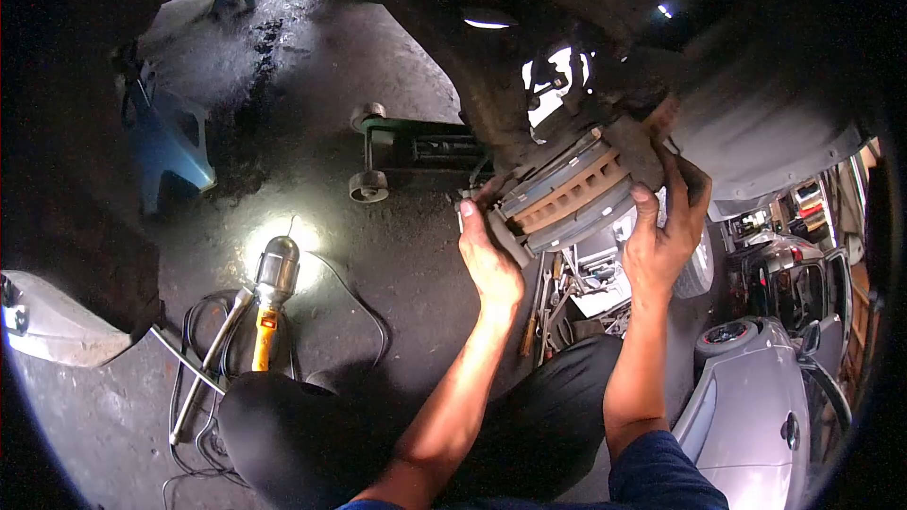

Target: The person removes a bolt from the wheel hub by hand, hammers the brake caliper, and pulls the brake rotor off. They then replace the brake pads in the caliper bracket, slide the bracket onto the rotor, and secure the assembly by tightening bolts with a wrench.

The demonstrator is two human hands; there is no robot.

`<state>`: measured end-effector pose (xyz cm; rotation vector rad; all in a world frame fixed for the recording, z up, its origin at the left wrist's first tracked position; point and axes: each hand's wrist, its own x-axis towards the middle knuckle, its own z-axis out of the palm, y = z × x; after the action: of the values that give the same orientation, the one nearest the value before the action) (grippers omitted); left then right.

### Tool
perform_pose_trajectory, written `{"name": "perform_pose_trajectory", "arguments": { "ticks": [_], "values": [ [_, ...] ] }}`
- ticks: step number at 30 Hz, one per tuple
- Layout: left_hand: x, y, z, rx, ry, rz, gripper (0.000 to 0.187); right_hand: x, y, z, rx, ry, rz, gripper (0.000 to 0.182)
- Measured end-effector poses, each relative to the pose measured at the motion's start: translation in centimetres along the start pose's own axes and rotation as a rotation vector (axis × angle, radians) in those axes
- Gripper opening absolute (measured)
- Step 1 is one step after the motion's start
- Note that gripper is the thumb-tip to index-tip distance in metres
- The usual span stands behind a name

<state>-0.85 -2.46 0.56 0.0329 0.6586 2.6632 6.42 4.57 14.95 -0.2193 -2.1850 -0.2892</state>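
A rusty vented brake disc (pixel 570 195) sits in the wheel arch, with a grey brake pad (pixel 588 219) along its near face. Another strip, apparently a second pad, runs along the far face. Around the disc is a dark brake caliper bracket (pixel 510 238). My left hand (pixel 491 260) is closed on the bracket's left end, thumb on top and fingers partly hidden behind. At the other end, my right hand (pixel 661 236) grips the dark metal of the bracket (pixel 635 153) between thumb and fingers.
A lit work lamp (pixel 278 269) and its cable lie on the floor beside a cross-shaped wheel wrench (pixel 203 378). Behind the disc a floor jack (pixel 416 146) reaches under the car. Several tools (pixel 548 307) lie below my hands. Parked cars (pixel 756 406) stand at right.
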Motion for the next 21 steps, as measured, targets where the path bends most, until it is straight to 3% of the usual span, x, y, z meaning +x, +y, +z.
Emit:
{"name": "perform_pose_trajectory", "arguments": {
  "ticks": [6, 10, 12, 17, 21],
  "values": [
    [-0.7, -0.1, 0.1, -0.115, 0.139, -0.049, 0.062, -0.1, 0.1, 0.4, -0.106, 0.024, -0.005, 0.043],
    [-0.4, -1.0, -2.0, -0.091, 0.175, -0.237, 0.065, -0.6, 0.5, 0.9, -0.162, 0.058, -0.013, 0.04],
    [0.7, 0.4, -3.7, 0.126, 0.086, -0.262, 0.065, -0.7, 0.7, 1.0, -0.217, 0.048, -0.017, 0.042],
    [3.9, 1.6, -7.7, 0.405, -0.433, -0.258, 0.047, -1.1, 2.2, 1.6, -0.261, 0.133, -0.083, 0.051],
    [5.2, 0.4, -8.8, 0.415, -0.528, -0.219, 0.047, -1.3, 2.4, 1.4, -0.365, 0.112, -0.132, 0.057]
  ]
}}
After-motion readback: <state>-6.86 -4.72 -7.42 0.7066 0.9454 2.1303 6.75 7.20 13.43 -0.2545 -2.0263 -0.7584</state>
